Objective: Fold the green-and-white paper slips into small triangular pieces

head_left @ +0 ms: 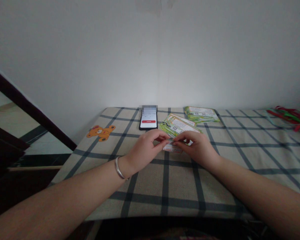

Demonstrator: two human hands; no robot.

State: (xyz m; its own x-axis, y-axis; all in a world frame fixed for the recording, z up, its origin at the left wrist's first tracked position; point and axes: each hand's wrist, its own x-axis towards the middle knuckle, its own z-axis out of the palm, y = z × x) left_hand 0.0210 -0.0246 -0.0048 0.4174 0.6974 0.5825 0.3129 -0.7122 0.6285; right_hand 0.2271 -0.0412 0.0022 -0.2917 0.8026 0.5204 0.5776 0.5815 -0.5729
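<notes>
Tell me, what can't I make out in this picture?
Paper, head view: partly hidden by the left hand and right hand.
Phone, head view: pixelation covers the top of its screen.
Back stack, head view: print too small to read.
Red and green bundle, head view: blurred, and cut off by the right edge.

Seemingly a room in a home: under the left hand (145,146) spreads a beige cloth with dark-blue checks (150,180), an orange cartoon bear (103,134) lies left of that hand, and a patchy grey-white wall (150,63) rises beyond.
</notes>
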